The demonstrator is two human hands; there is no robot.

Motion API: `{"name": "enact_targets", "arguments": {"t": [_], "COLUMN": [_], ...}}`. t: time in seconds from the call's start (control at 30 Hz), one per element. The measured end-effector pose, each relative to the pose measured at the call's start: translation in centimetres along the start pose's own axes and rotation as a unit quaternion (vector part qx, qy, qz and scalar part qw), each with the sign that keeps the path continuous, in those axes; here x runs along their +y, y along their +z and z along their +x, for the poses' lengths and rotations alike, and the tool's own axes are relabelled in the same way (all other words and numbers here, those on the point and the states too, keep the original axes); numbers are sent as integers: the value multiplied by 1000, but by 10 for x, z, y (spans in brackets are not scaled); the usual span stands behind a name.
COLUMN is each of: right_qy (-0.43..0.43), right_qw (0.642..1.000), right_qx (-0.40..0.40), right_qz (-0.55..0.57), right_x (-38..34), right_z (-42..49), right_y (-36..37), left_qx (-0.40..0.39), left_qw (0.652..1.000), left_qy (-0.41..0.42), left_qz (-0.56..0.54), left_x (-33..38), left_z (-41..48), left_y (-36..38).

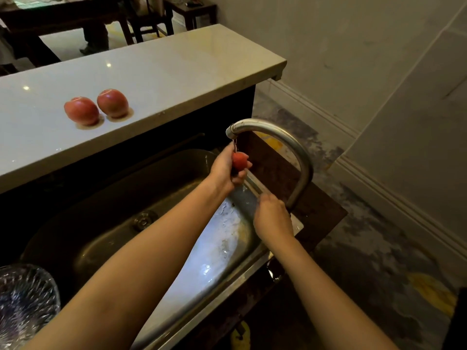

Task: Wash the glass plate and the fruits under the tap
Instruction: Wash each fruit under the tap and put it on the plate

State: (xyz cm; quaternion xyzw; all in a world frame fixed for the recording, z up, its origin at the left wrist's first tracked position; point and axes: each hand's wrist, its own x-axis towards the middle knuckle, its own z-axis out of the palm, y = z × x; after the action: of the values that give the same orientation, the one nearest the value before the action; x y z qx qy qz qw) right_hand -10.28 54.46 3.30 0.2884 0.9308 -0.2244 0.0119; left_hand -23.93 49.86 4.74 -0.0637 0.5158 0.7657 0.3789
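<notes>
- The left hand (225,168) is curled around a small red round fruit (240,159), fingers wrapped from below and behind, holding it directly under the spout of the curved brushed-steel tap (283,137).
- A thin thread of water falls from the spout onto the top of that fruit.
- The right hand (273,216) is closed at the base of the tap, at about 5 o'clock from the fruit; what it grips there is hidden under the hand, so I cannot tell exactly what it holds.
- Both bare forearms reach in from the bottom edge over the stainless-steel sink basin (106,238), whose round drain (143,220) lies at about 8 o'clock from the held fruit.
- The near wall of the basin glistens with wet patches.
- Two larger red-pink round fruits (97,107) sit side by side, almost touching, on the pale glossy raised countertop (177,72), at about 10 o'clock from the tap spout, each standing in a small puddle.
- The clear ribbed glass plate (25,304) is at the bottom-left corner, at about 8 o'clock from the drain, just beside the left forearm and partly cut off by the frame edge.
</notes>
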Motion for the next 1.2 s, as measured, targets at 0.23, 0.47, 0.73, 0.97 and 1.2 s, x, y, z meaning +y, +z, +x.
{"name": "enact_targets", "arguments": {"t": [0.23, 0.47, 0.73, 0.97, 1.2], "right_qy": [42, 47, 11, -12, -94], "right_qw": [999, 999, 1000, 996, 986], "right_qx": [19, 22, -7, -69, -59], "right_qz": [19, 11, -16, -54, 127], "right_x": [3, 3, 4, -1, -35], "right_z": [4, 5, 0, 5, 20], "right_y": [4, 5, -2, -21, -30], "left_qx": [-19, -19, -35, -15, 20], "left_qw": [1000, 999, 978, 944, 874], "left_qy": [0, 14, 42, 74, 132], "left_qz": [-25, 41, 201, 322, 467], "left_x": [0, 2, -1, 3, 17], "left_z": [-3, -10, -21, -41, -63], "left_y": [0, -2, 5, 7, -34]}}
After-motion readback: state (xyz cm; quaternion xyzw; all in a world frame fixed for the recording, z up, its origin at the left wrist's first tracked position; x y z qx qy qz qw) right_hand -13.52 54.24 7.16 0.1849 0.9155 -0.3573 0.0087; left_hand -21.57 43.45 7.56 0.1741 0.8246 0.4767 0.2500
